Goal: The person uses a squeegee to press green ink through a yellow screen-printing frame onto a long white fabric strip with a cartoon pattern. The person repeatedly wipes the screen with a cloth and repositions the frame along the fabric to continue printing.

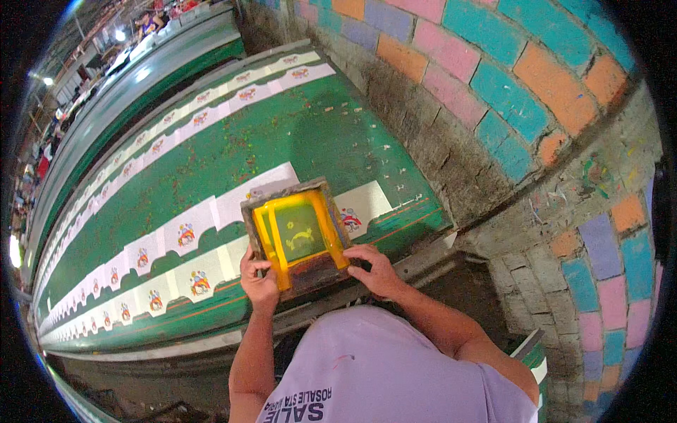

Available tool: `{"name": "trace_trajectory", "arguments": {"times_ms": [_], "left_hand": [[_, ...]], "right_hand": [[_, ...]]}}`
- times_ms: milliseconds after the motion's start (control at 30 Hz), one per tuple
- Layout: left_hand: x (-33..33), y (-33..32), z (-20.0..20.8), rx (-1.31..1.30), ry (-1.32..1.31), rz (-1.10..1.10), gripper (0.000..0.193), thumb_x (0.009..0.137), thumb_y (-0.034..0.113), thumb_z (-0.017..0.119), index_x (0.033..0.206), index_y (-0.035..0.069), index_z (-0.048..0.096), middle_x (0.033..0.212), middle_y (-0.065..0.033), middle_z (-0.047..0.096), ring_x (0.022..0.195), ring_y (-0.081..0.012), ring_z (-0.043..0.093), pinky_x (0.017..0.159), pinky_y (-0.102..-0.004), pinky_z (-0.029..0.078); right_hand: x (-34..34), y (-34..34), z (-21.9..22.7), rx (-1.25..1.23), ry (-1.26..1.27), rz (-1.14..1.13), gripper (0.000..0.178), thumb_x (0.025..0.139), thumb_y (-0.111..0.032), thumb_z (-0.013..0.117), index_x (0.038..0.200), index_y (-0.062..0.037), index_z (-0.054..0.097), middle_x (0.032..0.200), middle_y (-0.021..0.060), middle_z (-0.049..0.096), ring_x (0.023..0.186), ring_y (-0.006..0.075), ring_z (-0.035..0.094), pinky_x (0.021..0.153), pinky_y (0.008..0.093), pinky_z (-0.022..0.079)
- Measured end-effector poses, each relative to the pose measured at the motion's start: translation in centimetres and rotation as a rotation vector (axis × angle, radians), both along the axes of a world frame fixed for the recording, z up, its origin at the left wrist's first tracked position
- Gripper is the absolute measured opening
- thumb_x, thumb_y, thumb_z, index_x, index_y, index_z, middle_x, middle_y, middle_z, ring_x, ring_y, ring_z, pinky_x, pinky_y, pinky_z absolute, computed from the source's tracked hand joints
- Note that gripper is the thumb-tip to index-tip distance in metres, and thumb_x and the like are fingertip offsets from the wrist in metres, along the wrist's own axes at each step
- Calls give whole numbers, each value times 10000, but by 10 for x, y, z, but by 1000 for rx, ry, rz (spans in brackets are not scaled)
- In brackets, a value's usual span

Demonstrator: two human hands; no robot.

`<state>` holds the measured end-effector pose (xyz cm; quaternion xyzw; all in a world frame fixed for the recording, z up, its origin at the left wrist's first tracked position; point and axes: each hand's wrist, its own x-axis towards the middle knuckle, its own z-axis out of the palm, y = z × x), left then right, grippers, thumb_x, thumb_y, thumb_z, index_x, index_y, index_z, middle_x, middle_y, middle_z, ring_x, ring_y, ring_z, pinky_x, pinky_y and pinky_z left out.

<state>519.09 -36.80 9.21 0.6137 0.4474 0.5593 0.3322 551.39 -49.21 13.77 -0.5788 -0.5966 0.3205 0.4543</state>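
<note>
Both hands — left hand (259,282), right hand (377,270) — grip yellow-taped screen frame (296,236) over white printed pieces (185,233).

The person wears a loose, pale lilac short-sleeved cotton T-shirt (395,370) with dark printed lettering across its lower part and a small reddish fleck above that lettering. Both forearms reach out of the T-shirt uncovered, and the left hand (259,283) and right hand (377,270) beyond them are ungloved.

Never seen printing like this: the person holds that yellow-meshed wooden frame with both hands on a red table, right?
Not quite. The head view shows both hands, left hand and right hand, gripping the yellow-meshed wooden frame, but the table is green, not red.
</note>
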Motion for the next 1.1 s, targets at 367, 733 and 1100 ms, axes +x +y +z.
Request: {"name": "trace_trajectory", "arguments": {"times_ms": [367,733,1100], "left_hand": [[126,-18,-18,-36,-49,4,266,805,-161,706,957,57,719,1627,-307,572,1531,-373,562,1255,-440,405],[139,-18,-23,-277,-322,-3,392,747,-291,663,973,28,691,1709,-269,514,1512,-329,592,1220,-410,485],[132,-21,-16,-344,-377,-58,360,777,-284,646,959,22,697,1722,-247,507,1487,-297,611,1164,-404,532]], "right_hand": [[122,-13,11,42,-29,-11,384,953,-57,796,1335,-46,762,1406,145,748,1420,343,642,1247,489,461],[120,4,39,304,-294,194,369,921,-109,845,1277,-62,764,1287,165,743,1294,396,676,1153,527,525],[75,34,42,504,-588,333,355,903,-108,668,1238,-42,764,1131,137,727,1100,338,714,967,481,583]]}}
